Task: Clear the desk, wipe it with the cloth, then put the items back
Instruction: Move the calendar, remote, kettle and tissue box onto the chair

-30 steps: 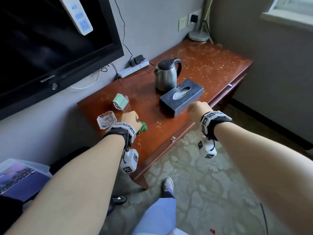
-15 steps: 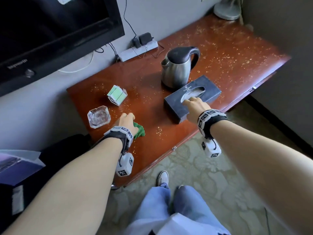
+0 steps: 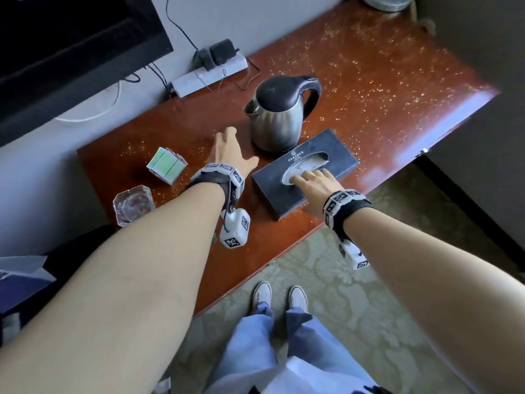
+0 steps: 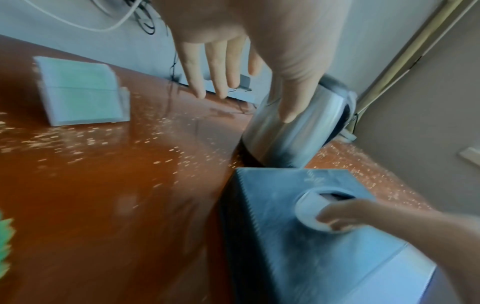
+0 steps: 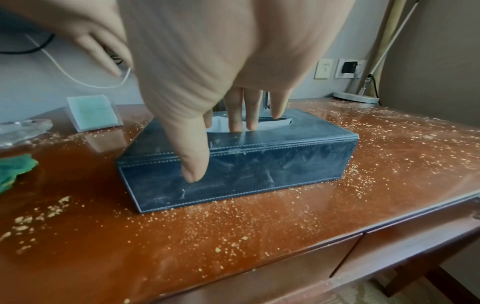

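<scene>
My left hand (image 3: 234, 149) hovers open over the reddish wooden desk (image 3: 369, 89), fingers spread, just left of the steel kettle (image 3: 277, 120) with a black lid and handle; its thumb overlaps the kettle (image 4: 283, 133) in the left wrist view. My right hand (image 3: 312, 182) rests on the dark blue tissue box (image 3: 338, 163), straight fingers (image 5: 235, 121) at the oval opening's near rim, thumb down the front wall. The box (image 5: 259, 164) stands flat. The green cloth (image 5: 13, 170) lies loose at the front left, mostly hidden by my left arm in the head view.
A green card holder (image 3: 167, 166) and a glass ashtray (image 3: 133, 204) sit at the desk's left end. Yellow crumbs are scattered over the top. A power strip (image 3: 210, 76) lies by the wall under a TV (image 3: 71, 52). A lamp base (image 3: 386, 2) stands far right.
My left hand let go of the green cloth and moved forward to the kettle's side. My right hand slid further onto the tissue box top. The head camera tilted down.
</scene>
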`<state>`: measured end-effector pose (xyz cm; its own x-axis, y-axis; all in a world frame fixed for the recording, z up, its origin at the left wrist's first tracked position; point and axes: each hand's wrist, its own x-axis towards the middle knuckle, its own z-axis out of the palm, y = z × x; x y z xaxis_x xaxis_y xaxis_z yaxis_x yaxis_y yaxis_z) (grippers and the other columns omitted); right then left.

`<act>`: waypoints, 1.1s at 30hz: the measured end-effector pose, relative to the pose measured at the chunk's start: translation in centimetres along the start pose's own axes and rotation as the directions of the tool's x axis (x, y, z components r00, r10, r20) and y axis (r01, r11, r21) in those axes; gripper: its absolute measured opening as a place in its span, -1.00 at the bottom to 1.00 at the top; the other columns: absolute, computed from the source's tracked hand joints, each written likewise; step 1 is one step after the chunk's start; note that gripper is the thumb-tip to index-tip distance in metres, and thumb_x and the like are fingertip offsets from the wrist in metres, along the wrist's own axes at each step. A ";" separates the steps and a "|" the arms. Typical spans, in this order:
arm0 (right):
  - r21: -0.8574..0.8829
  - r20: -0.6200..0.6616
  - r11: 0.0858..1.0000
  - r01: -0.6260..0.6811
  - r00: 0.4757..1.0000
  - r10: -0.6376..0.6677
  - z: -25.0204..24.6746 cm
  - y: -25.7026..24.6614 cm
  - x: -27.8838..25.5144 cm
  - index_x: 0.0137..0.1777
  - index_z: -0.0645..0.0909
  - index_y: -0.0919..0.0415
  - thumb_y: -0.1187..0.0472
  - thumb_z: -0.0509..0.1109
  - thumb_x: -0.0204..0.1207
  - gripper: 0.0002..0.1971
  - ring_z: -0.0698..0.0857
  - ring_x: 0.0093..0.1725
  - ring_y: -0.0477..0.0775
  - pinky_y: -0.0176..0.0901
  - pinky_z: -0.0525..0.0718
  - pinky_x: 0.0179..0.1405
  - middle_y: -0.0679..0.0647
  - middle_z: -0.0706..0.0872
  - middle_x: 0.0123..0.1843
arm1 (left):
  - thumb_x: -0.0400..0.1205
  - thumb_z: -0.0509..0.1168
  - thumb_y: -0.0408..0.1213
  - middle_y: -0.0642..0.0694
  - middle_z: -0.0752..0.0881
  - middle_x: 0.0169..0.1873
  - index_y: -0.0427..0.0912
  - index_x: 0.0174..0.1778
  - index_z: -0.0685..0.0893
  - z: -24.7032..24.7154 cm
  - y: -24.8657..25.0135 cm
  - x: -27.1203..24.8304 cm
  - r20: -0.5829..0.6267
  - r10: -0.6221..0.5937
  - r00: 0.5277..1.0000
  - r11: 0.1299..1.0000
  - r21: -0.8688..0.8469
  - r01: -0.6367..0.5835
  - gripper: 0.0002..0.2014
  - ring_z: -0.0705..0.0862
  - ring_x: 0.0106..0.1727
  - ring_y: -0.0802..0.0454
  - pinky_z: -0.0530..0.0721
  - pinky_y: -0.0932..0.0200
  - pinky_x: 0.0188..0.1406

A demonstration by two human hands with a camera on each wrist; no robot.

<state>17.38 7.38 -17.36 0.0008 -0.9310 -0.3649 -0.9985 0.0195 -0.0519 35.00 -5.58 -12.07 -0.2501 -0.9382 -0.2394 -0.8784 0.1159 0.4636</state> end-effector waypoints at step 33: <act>0.080 -0.084 0.991 0.107 0.991 -0.100 1.4 2.9 1.7 0.10 0.72 0.06 0.29 0.53 0.36 -0.70 0.58 -0.06 0.25 0.01 0.57 0.15 0.12 0.62 -0.08 | 0.32 0.39 0.14 -0.14 0.47 0.26 0.08 0.30 0.49 1.7 11.9 11.7 0.041 0.172 0.984 0.962 0.207 -0.177 -0.38 0.45 0.34 -0.20 0.56 -0.18 0.24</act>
<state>14.52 6.39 -19.40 0.0962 -0.9556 -0.2785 -0.9850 -0.0511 -0.1649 20.90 -14.60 -10.76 -0.4144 -0.8898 -0.1910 -0.8851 0.3452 0.3122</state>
